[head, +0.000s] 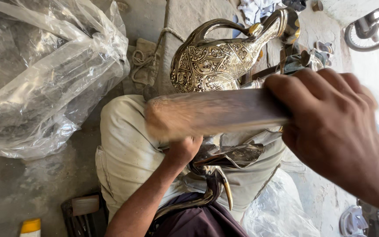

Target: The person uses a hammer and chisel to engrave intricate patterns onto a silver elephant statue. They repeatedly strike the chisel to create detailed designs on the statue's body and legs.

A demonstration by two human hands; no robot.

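Right hand [334, 131] was closed in a full grip round one end of a long brush [211, 113], which ran across the middle of the view, its bristled end blurred. Left hand [184, 149] sat under the brush, fingers curled against a shiny metal piece [229, 157] resting on the lap; how firmly the grip held it could not be told, since the brush hid the fingers. The lap was covered by a pale cloth [126, 149].

Just beyond the brush stood an engraved metal ewer [216, 61], gold and silver in tone, tilted with its curved handle up and its spout toward the upper right. Crumpled clear plastic sheeting [44, 74] lay to the left on the grey floor [18, 193]. A coil of rope [143, 59] lay between sheeting and ewer. A wheel [371, 30] showed at the top right corner.
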